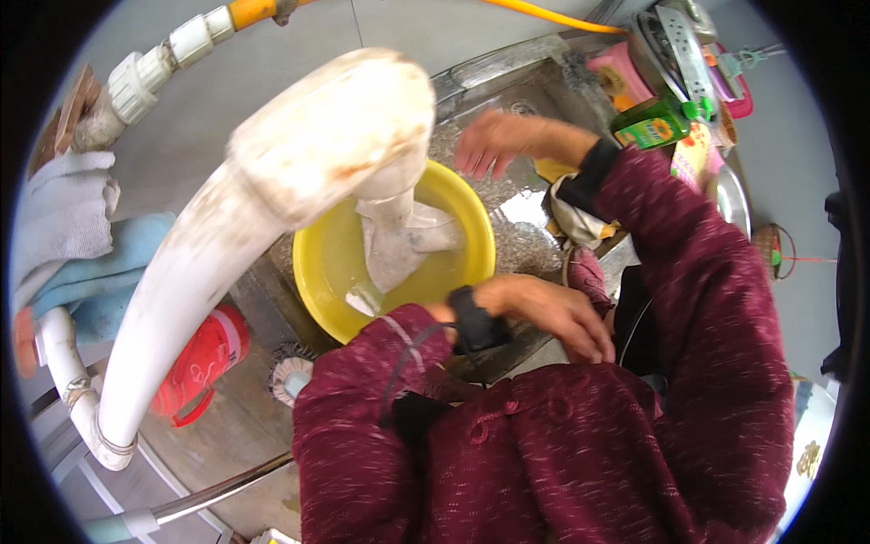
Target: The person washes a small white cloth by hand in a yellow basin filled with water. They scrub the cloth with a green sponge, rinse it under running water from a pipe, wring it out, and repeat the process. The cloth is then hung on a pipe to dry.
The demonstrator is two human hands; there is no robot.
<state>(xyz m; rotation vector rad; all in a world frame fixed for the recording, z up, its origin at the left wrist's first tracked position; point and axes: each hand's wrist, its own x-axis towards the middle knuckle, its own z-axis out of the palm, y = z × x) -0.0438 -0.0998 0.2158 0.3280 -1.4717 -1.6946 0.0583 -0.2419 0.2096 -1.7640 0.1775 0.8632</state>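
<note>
A yellow plastic basin (481, 224) holds cloudy water and a wet whitish cloth (401, 255). My right hand (499, 141) hovers beyond the basin's far right rim, blurred, with its fingers slightly apart and nothing in them. Closer to my body, my left hand (554, 316) hangs past the near right rim beside my jacket hem, its fingers curved and no object seen in it. Both wrists wear black bands. A thick white plastic pipe (204, 224) arches over the left side, and its downward end hides part of the basin and cloth.
At right lie a green detergent bottle (651, 124), a perforated metal utensil (683, 51) and a crumpled pale rag (574, 214) by a reddish shoe (586, 275). At left are a red plastic container (204, 364), a scrub brush (291, 381), hanging towels (102, 272) and a metal rail (224, 486).
</note>
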